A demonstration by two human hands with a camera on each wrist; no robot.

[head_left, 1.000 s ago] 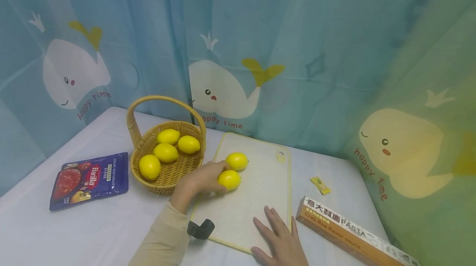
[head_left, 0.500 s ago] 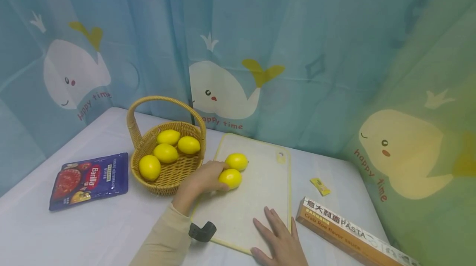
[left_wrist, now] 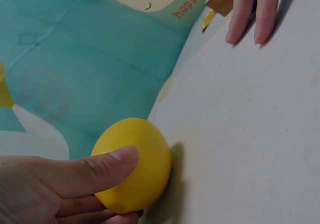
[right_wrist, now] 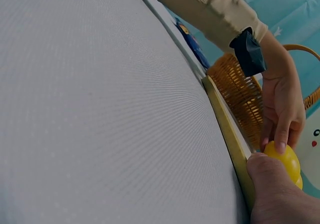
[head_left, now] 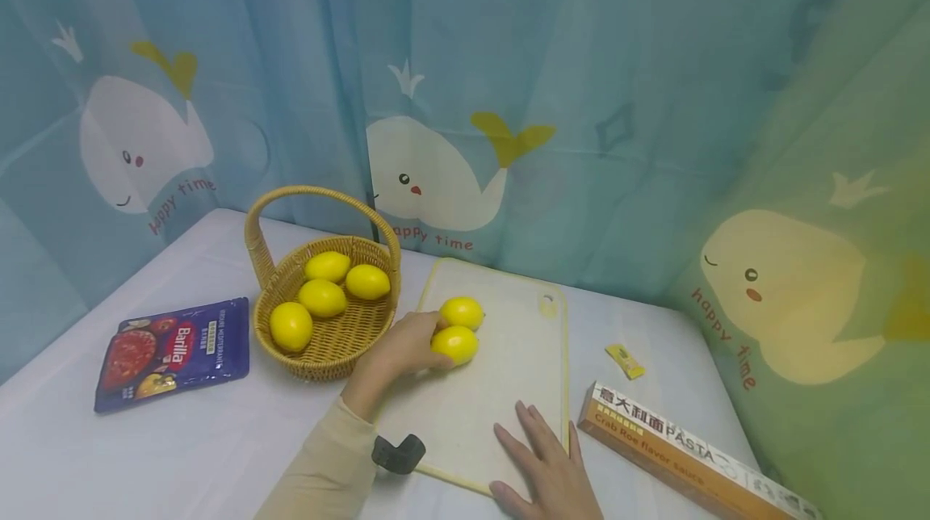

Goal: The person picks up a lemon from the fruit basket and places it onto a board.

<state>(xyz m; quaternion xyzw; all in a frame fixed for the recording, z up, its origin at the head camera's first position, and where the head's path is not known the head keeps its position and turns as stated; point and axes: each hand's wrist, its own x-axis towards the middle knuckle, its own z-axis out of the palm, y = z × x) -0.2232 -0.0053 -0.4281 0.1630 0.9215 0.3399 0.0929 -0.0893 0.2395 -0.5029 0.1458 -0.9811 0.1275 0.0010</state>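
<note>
My left hand (head_left: 409,345) holds a lemon (head_left: 455,345) between thumb and fingers, close over the cutting board (head_left: 501,391). In the left wrist view the thumb lies across that lemon (left_wrist: 142,169), with fingertips beneath it. Right behind it on the board sits a second lemon (head_left: 462,312), overlapping it in the head view. My right hand (head_left: 548,471) rests with fingers spread on the board's near right corner. To the left, a wicker basket (head_left: 327,371) with a tall handle contains several lemons (head_left: 323,298).
A blue Barilla pouch (head_left: 174,352) lies left of the basket. On the right are a small yellow packet (head_left: 625,361) and a long pasta box (head_left: 683,455). A whale-print curtain (head_left: 617,205) hangs along the back of the white table (head_left: 211,463).
My left hand has shifted slightly to the right and away from me, with the lemon in its grip. My right hand has stayed in place.
</note>
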